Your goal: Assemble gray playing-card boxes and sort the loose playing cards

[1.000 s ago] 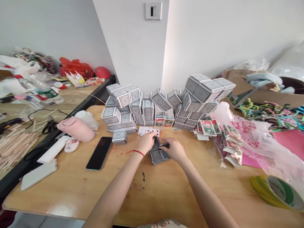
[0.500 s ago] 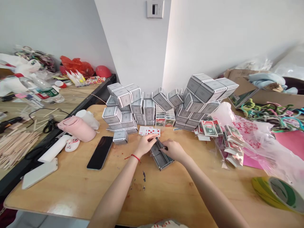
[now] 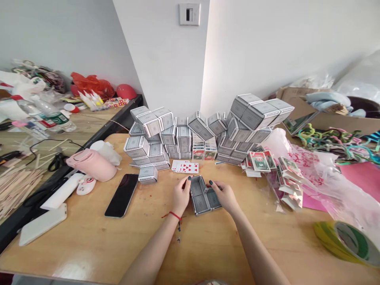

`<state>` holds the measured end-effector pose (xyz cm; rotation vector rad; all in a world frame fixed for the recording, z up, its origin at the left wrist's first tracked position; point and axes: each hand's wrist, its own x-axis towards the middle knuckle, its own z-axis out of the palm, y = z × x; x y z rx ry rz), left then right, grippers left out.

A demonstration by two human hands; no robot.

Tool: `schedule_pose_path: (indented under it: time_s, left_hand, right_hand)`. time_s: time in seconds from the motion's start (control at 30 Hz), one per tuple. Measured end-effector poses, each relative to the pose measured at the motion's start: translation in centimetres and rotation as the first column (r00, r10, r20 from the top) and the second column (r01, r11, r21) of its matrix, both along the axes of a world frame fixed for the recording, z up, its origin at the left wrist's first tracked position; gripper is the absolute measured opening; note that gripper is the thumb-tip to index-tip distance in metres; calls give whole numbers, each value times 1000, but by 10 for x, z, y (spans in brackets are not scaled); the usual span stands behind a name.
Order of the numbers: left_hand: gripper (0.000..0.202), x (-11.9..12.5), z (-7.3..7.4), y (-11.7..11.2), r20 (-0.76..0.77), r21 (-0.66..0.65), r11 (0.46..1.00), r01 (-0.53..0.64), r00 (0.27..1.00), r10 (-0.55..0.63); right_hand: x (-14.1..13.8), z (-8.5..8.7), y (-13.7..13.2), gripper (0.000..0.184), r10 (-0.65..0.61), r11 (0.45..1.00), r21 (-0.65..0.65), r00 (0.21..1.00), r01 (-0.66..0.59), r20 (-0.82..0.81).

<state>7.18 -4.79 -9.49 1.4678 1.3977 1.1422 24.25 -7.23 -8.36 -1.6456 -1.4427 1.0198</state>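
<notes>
My left hand [image 3: 181,194], with a red string bracelet at the wrist, pinches the left edge of an open box folded from playing cards [image 3: 199,202]. The box shows grey patterned card backs and inner dividing walls. On its right side, my right hand [image 3: 223,194] grips the upper edge with thumb and fingers; some fingertips are hidden behind the card wall. Just beyond lie loose face-up playing cards [image 3: 185,166] with red hearts. A closed card box [image 3: 148,174] rests to the left of them.
Stacked card boxes [image 3: 184,136] stand along the back. At left lie a black phone [image 3: 121,196], a pink pouch [image 3: 94,164] and a white power bank [image 3: 44,225]. Card packs [image 3: 259,161], empty packs [image 3: 291,182], plastic film [image 3: 335,190] and a tape roll [image 3: 347,241] are at right.
My left hand has moved down from the far corner to the box's left edge. The card box is turned so more of its inside shows. The view has shifted slightly.
</notes>
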Motion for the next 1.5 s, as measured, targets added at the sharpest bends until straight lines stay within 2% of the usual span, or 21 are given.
schedule_pose_path:
  time_s: [0.2,0.4,0.47,0.53,0.63,0.67,0.73,0.9,1.0,1.13,1.2,1.33,1.4,1.5]
  left_hand:
    - [33,2,-3,-6,-65,17,1000,-22,998,23]
    - [27,7,-9,1,11,61,997,-46,999,45]
    - [27,4,-5,7,61,42,999,-4,998,1]
    - [31,-1,1,14,153,11,996,93,984,-94]
    - [43,-9,7,21,336,-28,944,330,892,-302]
    - [46,-10,7,22,371,-37,926,376,865,-336]
    - [51,-10,5,23,401,-66,918,392,853,-335]
    - [53,-7,-4,21,411,-128,942,310,881,-234]
    - [54,-9,-3,20,460,-105,935,337,850,-255]
    - [61,-16,2,13,514,-56,871,489,762,-395]
    - [61,-20,4,7,487,-91,840,534,760,-430]
    - [42,-29,8,-5,359,-143,853,502,830,-428]
    - [37,-35,10,-10,371,-151,830,537,809,-456]
    - [41,-45,13,-7,444,-152,801,580,764,-469]
  right_hand:
    - [1,5,4,47,80,997,6,997,-80,-11]
    - [1,7,3,43,134,991,-21,991,-134,18]
    - [-1,7,2,41,164,986,-26,986,-163,28]
    - [-4,8,2,39,187,982,-24,982,-186,37]
    - [-7,8,3,39,198,980,-25,979,-197,41]
    - [-7,8,4,38,197,980,-32,980,-196,29]
    - [-7,6,5,37,187,981,-56,982,-188,-20]
    - [-5,0,10,37,139,981,-107,968,-163,-208]
    - [-3,-3,11,36,71,987,-99,903,-123,-423]
    - [-1,-6,14,34,-68,994,-113,726,-13,-684]
    - [0,-7,15,33,-91,988,-152,677,-30,-730]
    - [3,-9,11,29,-41,969,-189,652,-159,-757]
    - [7,-12,7,27,-31,954,-215,649,-207,-760]
    - [12,-19,5,25,-75,949,-236,574,-211,-815]
